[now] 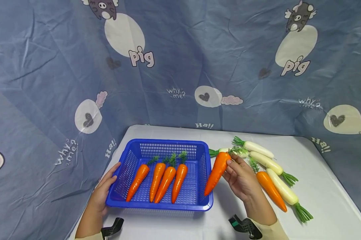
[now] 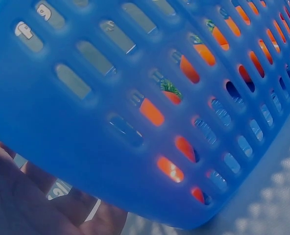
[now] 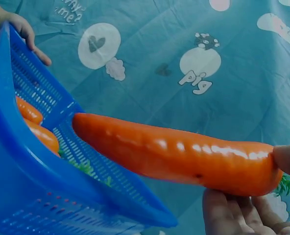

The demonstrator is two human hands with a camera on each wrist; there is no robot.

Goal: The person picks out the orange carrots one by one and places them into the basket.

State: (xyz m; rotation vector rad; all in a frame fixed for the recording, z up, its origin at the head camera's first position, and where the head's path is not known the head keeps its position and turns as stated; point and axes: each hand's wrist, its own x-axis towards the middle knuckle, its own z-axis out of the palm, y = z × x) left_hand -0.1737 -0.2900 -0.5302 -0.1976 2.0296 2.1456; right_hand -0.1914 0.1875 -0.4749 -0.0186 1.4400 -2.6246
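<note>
My right hand (image 1: pixel 240 175) pinches an orange carrot (image 1: pixel 217 171) near its leafy top, with the thumb on one side and fingers on the other. The carrot's tip points down, close to the right rim of the blue plastic basket (image 1: pixel 159 206). In the right wrist view the same carrot (image 3: pixel 174 156) stretches sideways past the basket (image 3: pixel 17 186). My left hand (image 1: pixel 101 193) rests against the basket's left rim, fingers extended along it. Inside the basket lie several carrots (image 1: pixel 166 183), leafy ends toward the back. The left wrist view shows the basket's slotted wall (image 2: pixel 71 142) up close.
To the right on the white table (image 1: pixel 324 173) lie several white radishes (image 1: pixel 265 163) with green tops, partly heaped together. Another carrot (image 1: pixel 271 190) lies among them. A blue printed cloth (image 1: pixel 174 66) stands behind and to the sides of the table.
</note>
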